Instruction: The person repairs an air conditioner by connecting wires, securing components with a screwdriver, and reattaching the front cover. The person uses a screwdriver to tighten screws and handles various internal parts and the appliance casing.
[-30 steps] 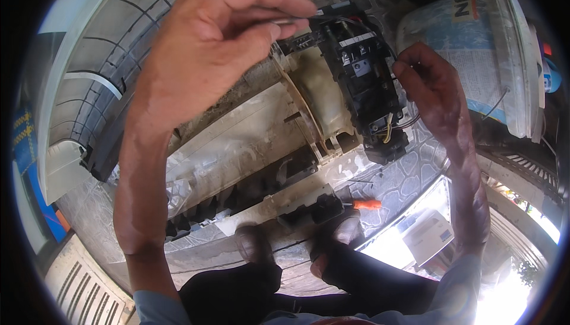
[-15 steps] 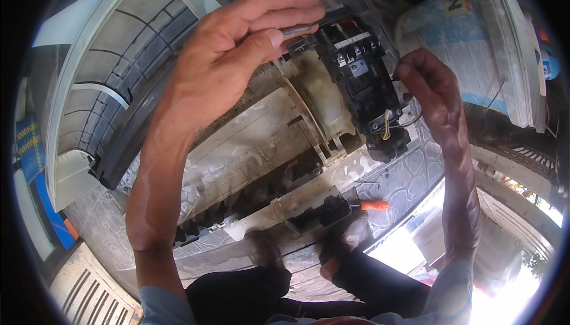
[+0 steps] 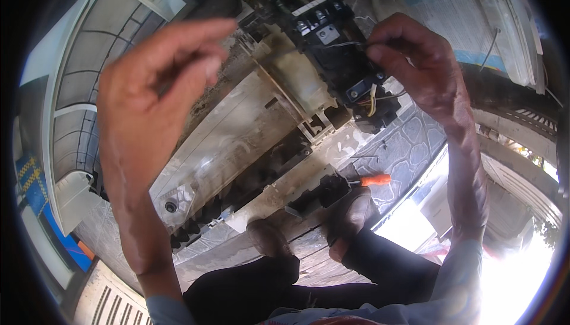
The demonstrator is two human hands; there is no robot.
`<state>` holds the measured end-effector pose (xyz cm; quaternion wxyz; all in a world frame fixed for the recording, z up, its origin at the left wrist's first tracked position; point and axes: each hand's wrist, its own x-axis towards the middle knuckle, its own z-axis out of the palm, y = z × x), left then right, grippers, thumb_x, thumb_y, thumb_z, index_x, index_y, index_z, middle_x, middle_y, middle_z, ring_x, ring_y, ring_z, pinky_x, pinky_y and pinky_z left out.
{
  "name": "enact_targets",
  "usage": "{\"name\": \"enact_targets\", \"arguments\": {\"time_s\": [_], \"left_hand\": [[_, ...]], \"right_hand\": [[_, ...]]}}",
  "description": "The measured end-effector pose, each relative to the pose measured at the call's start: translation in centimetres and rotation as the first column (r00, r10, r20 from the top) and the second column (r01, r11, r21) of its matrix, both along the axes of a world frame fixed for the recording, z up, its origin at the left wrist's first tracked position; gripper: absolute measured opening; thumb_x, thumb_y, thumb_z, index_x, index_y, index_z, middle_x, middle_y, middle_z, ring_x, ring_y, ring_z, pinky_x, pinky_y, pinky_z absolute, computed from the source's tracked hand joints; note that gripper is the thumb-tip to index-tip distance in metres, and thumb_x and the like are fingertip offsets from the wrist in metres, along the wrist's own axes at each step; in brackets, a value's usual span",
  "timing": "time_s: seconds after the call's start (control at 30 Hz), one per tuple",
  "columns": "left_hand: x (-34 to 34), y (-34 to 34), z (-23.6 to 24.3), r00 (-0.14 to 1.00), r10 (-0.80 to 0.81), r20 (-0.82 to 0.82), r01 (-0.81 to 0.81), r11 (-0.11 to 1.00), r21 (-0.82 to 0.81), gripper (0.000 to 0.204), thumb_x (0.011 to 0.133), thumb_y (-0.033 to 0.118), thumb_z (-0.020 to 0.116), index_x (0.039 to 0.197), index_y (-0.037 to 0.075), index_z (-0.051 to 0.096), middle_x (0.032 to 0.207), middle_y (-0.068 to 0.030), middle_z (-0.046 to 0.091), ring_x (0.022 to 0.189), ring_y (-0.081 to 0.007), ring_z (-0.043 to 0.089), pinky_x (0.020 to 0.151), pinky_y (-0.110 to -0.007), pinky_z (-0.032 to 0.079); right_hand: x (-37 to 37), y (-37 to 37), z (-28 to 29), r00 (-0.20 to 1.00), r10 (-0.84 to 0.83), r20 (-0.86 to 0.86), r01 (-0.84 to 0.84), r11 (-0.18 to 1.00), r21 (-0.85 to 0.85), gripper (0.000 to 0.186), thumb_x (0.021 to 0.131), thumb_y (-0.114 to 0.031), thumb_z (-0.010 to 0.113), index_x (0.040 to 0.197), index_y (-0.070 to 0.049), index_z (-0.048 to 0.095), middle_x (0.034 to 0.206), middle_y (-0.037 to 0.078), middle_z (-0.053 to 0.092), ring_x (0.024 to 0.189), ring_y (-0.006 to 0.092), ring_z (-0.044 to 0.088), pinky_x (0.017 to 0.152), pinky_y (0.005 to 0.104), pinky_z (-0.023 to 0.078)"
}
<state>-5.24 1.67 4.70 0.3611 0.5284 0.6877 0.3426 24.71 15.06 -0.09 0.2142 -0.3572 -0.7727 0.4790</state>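
Black plastic is forming the box (image 3: 341,67) in the head view, and it is lying across the right end of the long pale casing (image 3: 228,126). Your right hand (image 3: 421,58) is hanging over the box's right edge, its thumb and forefinger pinching narrowly and holding a thin wire (image 3: 349,44) that is running across the middle of the box. Your left hand (image 3: 148,81) is hovering over the casing's far left edge, well apart from the box; its fingers are curving toward the thumb, but blur is hiding the tips, so I cannot tell whether they are gripping anything. Yellow wires (image 3: 373,102) are sticking out near the box's near end. Closer to you, an orange-handled screwdriver (image 3: 375,179) is lying on the stone-patterned floor (image 3: 409,138), its shaft pointing at a small black part (image 3: 325,194) along the casing's near edge. Your shoes (image 3: 268,237) are standing just beside that part. Past your right hand, a bucket (image 3: 439,4) is standing.
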Motion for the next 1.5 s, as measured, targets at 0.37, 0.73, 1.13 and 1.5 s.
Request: {"name": "enact_targets", "arguments": {"time_s": [0.37,0.73,1.13,1.5], "left_hand": [[3.4,1.2,-5.4,0.962,-0.076,-0.261,0.12,0.981,0.155,0.035,0.088,0.016,0.086,0.121,0.007,0.076,0.101,-0.0042,0.077,0.071,-0.0099,0.067,0.061,-0.028,0.051],[3.5,1.6,-8.9,0.8,0.103,-0.592,0.219,0.867,0.448,0.025,0.088,0.015,0.084,0.112,0.01,0.077,0.101,-0.0068,0.075,0.083,-0.0277,0.07,0.073,-0.037,0.055],[3.0,2.3,-11.0,0.895,0.056,-0.443,0.27,0.722,0.637,0.022,0.083,0.012,0.087,0.103,0.01,0.079,0.092,-0.005,0.074,0.086,-0.0259,0.067,0.079,-0.038,0.05],[2.6,1.1,-9.6,0.866,-0.013,-0.5,0.308,0.801,0.513,0.013,0.082,0.005,0.086,0.093,0.007,0.078,0.087,-0.0046,0.076,0.07,-0.0213,0.066,0.073,-0.035,0.051]], "right_hand": [[-1.5,0.0,-0.2,0.997,-0.039,0.067,0.026,0.983,0.179,0.014,0.098,-0.018,0.076,0.108,-0.009,0.076,0.097,0.005,0.076,0.088,0.0158,0.07,0.081,0.0337,0.055],[-2.8,1.7,-0.8,0.971,-0.104,0.216,0.067,0.983,0.172,0.017,0.095,-0.023,0.081,0.107,-0.011,0.083,0.084,0.002,0.075,0.074,0.0079,0.067,0.07,0.0271,0.053],[-2.0,3.5,-0.7,0.964,0.101,0.246,-0.099,0.995,-0.019,0.012,0.095,-0.005,0.079,0.106,-0.002,0.078,0.104,0.001,0.073,0.1,0.0087,0.066,0.094,0.0267,0.051],[-2.1,2.3,-0.3,0.969,-0.074,0.236,0.075,0.997,0.004,0.019,0.091,-0.01,0.085,0.11,-0.005,0.081,0.092,0.003,0.078,0.084,0.007,0.068,0.077,0.0244,0.054]]}}
